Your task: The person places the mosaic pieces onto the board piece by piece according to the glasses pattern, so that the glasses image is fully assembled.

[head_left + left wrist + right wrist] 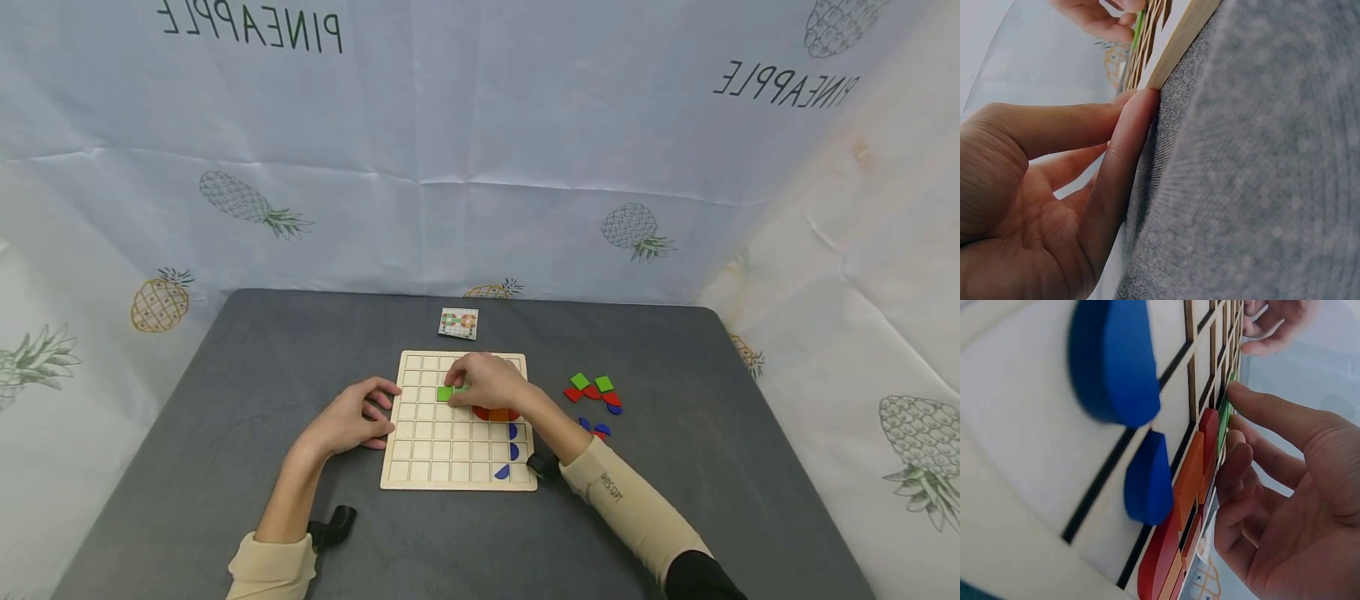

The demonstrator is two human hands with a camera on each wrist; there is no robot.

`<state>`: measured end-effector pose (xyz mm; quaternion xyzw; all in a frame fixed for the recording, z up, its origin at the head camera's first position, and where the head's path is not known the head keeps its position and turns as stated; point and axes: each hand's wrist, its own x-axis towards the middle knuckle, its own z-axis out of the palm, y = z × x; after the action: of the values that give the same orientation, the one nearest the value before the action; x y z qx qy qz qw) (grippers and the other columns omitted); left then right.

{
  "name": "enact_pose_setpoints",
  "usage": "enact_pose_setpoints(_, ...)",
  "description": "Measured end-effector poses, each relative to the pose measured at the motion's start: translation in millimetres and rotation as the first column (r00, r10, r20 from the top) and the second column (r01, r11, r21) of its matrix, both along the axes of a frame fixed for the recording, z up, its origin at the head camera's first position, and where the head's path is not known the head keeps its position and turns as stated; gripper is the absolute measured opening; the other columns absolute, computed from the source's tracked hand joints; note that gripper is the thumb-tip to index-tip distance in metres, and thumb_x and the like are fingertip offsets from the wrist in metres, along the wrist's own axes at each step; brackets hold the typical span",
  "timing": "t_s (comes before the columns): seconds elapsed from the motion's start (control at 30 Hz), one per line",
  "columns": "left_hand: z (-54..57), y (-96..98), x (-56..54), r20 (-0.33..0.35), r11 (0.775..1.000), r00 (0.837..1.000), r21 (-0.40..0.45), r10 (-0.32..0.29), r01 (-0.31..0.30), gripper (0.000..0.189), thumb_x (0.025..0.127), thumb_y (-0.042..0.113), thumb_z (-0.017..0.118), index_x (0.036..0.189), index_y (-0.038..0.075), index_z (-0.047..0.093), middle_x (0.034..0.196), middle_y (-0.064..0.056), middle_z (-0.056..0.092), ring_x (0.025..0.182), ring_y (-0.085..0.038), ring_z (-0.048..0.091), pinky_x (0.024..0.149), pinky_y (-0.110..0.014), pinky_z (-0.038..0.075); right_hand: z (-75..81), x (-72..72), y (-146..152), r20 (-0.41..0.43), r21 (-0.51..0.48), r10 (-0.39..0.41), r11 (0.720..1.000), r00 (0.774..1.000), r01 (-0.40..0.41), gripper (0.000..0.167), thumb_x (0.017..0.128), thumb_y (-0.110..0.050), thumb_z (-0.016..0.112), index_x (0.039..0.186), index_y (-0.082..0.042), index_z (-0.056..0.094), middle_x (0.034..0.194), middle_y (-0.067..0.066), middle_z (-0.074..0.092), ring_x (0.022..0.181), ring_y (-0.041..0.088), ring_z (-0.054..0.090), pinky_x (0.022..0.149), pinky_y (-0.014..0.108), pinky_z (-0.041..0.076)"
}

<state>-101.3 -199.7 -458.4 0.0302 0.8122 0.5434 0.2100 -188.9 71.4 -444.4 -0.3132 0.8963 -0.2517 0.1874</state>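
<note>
A pale wooden grid board (pixel 417 454) lies on the table, with a green square tile (pixel 444 394) near its middle. Over the board, my right hand (pixel 487 382) pinches another green tile (pixel 1225 422) between thumb and fingers, low against the grid. My left hand (pixel 347 421) rests at the board's left side, its fingertips touching the edge. Red and orange tiles (pixel 498 415) sit partly under my right hand. Below them, blue half-round tiles (pixel 513 452) line the right side of the grid, one turned at an angle (pixel 502 472).
Right of the board lie loose green squares (pixel 580 381), red pieces (pixel 591 392) and blue half-rounds (pixel 602 429). A small stack of pattern cards (pixel 458 323) lies behind the board on the grey table (pixel 322 333). A pineapple-print curtain (pixel 450 125) stands beyond the table.
</note>
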Motion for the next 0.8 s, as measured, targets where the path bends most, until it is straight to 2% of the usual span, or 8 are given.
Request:
enact_pose_setpoints(0.17, 1.2, -0.1, 0.0, -0.002, 1.0, 1.0, -0.002, -0.002, 0.002, 0.052, 0.095, -0.009, 0.072, 0.145, -0.002, 0.056, 0.12, -0.022, 0.055, 0.092, -0.025, 0.064, 0.069, -0.038, 0.07, -1.0, -3.6, 8.3, 0.027, -0.064, 0.011, 0.998, 1.0, -0.009, 0.022, 0.093, -0.027, 0.088, 0.111, -0.015, 0.081, 0.101, -0.001, 0.077, 0.082, 0.007, 0.064, 0.073, 0.023, 0.054)
enact_pose_setpoints(0.3, 1.8, 0.0, -0.2, -0.004, 1.0, 1.0, -0.005, -0.004, 0.004, 0.052, 0.096, -0.008, 0.072, 0.145, -0.002, 0.056, 0.12, -0.022, 0.055, 0.092, -0.025, 0.063, 0.069, -0.038, 0.07, 0.0, -5.7, 19.5, 0.048, -0.106, -0.003, 0.994, 0.999, 0.008, 0.022, 0.094, -0.026, 0.087, 0.111, -0.014, 0.081, 0.103, -0.001, 0.079, 0.088, 0.007, 0.068, 0.078, 0.022, 0.057)
enact_pose_setpoints(0.47, 1.7, 0.2, -0.8, -0.004, 1.0, 1.0, -0.005, -0.004, 0.004, 0.052, 0.096, -0.008, 0.072, 0.145, -0.003, 0.056, 0.12, -0.022, 0.055, 0.092, -0.025, 0.063, 0.069, -0.038, 0.07, 6.8, -5.1, 39.2, 0.087, -0.113, -0.067, 0.991, 0.994, 0.077, 0.024, 0.094, -0.025, 0.085, 0.114, -0.012, 0.081, 0.106, 0.002, 0.077, 0.083, 0.012, 0.063, 0.07, 0.026, 0.053)
enact_pose_setpoints(0.67, 1.8, 0.1, -0.5, 0.002, 1.0, 1.0, -0.004, -0.002, 0.002, 0.052, 0.095, -0.008, 0.072, 0.145, -0.003, 0.056, 0.119, -0.022, 0.055, 0.092, -0.025, 0.063, 0.07, -0.039, 0.07, 13.3, -4.2, 73.9, 0.084, -0.119, -0.1, 0.987, 0.991, 0.11, 0.026, 0.094, -0.023, 0.086, 0.115, -0.009, 0.08, 0.104, 0.006, 0.076, 0.067, 0.013, 0.055, 0.061, 0.025, 0.047)
enact_pose_setpoints(0.8, 1.5, -0.1, 0.1, 0.003, 1.0, 1.0, -0.003, -0.002, 0.002, 0.052, 0.095, -0.008, 0.072, 0.145, -0.003, 0.056, 0.119, -0.022, 0.055, 0.092, -0.025, 0.063, 0.07, -0.039, 0.07, 12.9, -2.7, 104.1, 0.077, -0.116, -0.14, 0.982, 0.987, 0.148, 0.027, 0.093, -0.022, 0.086, 0.116, -0.007, 0.08, 0.103, 0.008, 0.075, 0.065, 0.014, 0.056, 0.059, 0.025, 0.048)
